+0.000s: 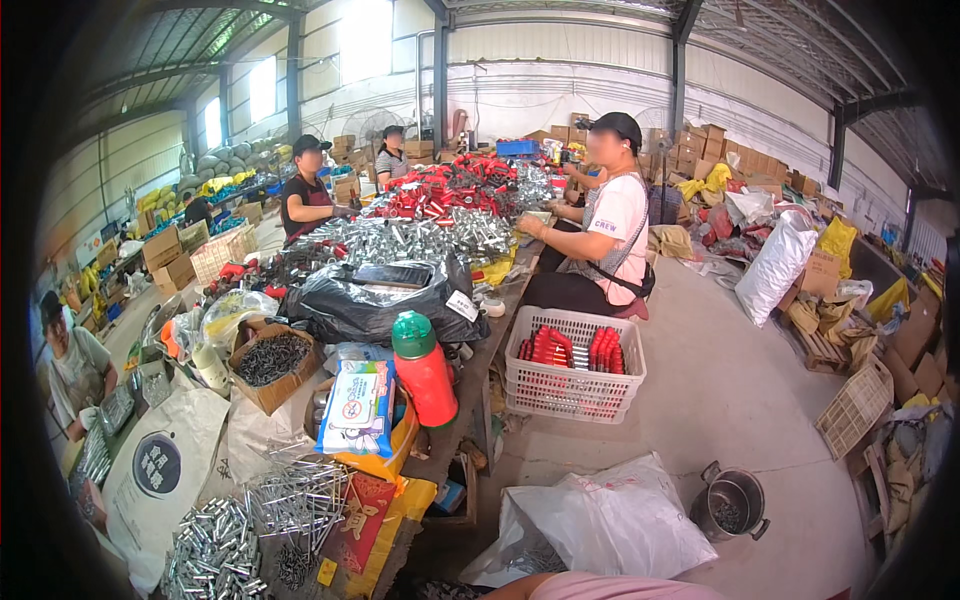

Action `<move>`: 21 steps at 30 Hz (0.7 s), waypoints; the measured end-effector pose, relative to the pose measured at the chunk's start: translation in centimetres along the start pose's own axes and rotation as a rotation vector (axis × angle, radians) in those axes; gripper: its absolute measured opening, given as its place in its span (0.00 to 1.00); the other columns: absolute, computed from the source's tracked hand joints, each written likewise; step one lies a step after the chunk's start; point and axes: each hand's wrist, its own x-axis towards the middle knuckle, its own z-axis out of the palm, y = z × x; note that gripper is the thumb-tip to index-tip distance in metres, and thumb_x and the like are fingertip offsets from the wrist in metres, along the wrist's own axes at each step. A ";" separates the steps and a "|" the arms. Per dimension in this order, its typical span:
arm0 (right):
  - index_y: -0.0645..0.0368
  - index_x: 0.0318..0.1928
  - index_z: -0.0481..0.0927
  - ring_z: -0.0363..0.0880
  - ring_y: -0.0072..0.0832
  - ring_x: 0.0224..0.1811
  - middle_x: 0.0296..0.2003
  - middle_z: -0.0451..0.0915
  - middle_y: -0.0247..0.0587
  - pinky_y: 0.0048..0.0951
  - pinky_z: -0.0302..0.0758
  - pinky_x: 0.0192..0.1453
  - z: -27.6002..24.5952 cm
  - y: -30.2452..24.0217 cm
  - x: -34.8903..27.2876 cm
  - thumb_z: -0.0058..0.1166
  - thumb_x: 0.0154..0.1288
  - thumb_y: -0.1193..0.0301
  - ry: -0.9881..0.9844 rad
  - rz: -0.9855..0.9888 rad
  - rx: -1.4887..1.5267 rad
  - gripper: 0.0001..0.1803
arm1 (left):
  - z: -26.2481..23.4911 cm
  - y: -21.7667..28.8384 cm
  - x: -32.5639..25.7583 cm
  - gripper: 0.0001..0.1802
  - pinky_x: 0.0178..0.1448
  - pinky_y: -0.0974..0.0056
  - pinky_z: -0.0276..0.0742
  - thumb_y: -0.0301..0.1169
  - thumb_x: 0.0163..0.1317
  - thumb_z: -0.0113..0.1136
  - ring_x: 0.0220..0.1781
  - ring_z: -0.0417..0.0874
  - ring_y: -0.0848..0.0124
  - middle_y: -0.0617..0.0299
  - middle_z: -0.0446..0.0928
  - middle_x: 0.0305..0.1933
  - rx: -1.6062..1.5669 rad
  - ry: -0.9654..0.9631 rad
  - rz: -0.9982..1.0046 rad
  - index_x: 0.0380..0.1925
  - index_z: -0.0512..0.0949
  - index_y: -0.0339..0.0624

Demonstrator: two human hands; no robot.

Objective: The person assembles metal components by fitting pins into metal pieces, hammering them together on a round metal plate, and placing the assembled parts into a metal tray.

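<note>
Lying nearest: a heap of short shiny tubes (212,555) at the near left end of the bench, just below a loose pile of thin rods (300,497).
Left hand: not in the picture, so I cannot tell if it is open or closed.
Right hand: not in the picture either. Only a bit of pink sleeve (610,587) shows at the bottom edge.
Tubes, feel: they look like hard metal. One is likely light, but a handful is likely heavy. They look smooth and round, so they may roll and slip.
Tubes, hold: pinch one around its middle, or scoop a few from the edge of the heap.
Rods, feel: thin, stiff and crossed over each other. They may snag when one is pulled, and the ends may poke.
Rods, hold: take one near its middle and lift it straight up out of the pile.
Beside the rods: a red card (360,520) touches the pile on its right.
Further up the bench: a blue and white soft pack (357,405), a red bottle (428,372) with a green cap standing upright, and a box (272,362) full of small dark bits.
Behind those: a full black bag (380,300), then long heaps of silver and red parts.
Floor, right of the bench: a white bag (610,520) near the sleeve, a metal pot (732,503), and a white basket (575,385) with red parts in it.
Other people: a person in a white top (615,215) sits at the far right side of the bench, with both hands at the heap. More people work along the left side.
</note>
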 end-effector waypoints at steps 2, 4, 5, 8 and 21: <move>0.47 0.37 0.80 0.77 0.38 0.43 0.37 0.73 0.37 0.40 0.77 0.46 -0.1 0.0 0.0 0.56 0.70 0.63 -0.001 -0.001 -0.001 0.05 | -0.1 0.0 0.0 0.12 0.45 0.51 0.80 0.24 0.65 0.72 0.39 0.83 0.52 0.53 0.83 0.35 0.010 -0.009 0.004 0.48 0.90 0.44; 0.47 0.38 0.80 0.77 0.38 0.44 0.38 0.74 0.37 0.40 0.77 0.46 -0.1 -0.1 0.0 0.56 0.70 0.64 -0.003 -0.003 -0.002 0.05 | 0.2 -0.6 -0.2 0.12 0.45 0.51 0.80 0.24 0.65 0.72 0.39 0.83 0.52 0.53 0.83 0.35 0.005 0.010 0.033 0.48 0.90 0.44; 0.47 0.38 0.80 0.77 0.38 0.44 0.38 0.74 0.37 0.39 0.77 0.46 0.0 -0.2 0.0 0.56 0.70 0.64 -0.005 -0.004 -0.001 0.04 | 0.3 -0.7 -0.3 0.12 0.46 0.51 0.80 0.24 0.65 0.72 0.39 0.83 0.52 0.53 0.82 0.35 0.002 0.028 0.062 0.48 0.90 0.45; 0.47 0.38 0.80 0.77 0.38 0.44 0.38 0.74 0.37 0.39 0.77 0.46 0.1 -0.4 0.0 0.57 0.70 0.64 -0.004 -0.004 -0.007 0.04 | -0.2 0.2 0.0 0.12 0.46 0.51 0.80 0.24 0.65 0.71 0.40 0.83 0.52 0.52 0.83 0.36 -0.007 0.021 0.043 0.49 0.90 0.45; 0.54 0.43 0.84 0.79 0.41 0.45 0.39 0.78 0.41 0.40 0.79 0.51 -0.6 -0.5 0.4 0.56 0.63 0.72 -0.142 0.050 0.011 0.09 | 0.6 -1.1 0.7 0.17 0.50 0.53 0.82 0.19 0.61 0.68 0.43 0.84 0.55 0.53 0.85 0.43 -0.106 -0.018 0.045 0.51 0.90 0.39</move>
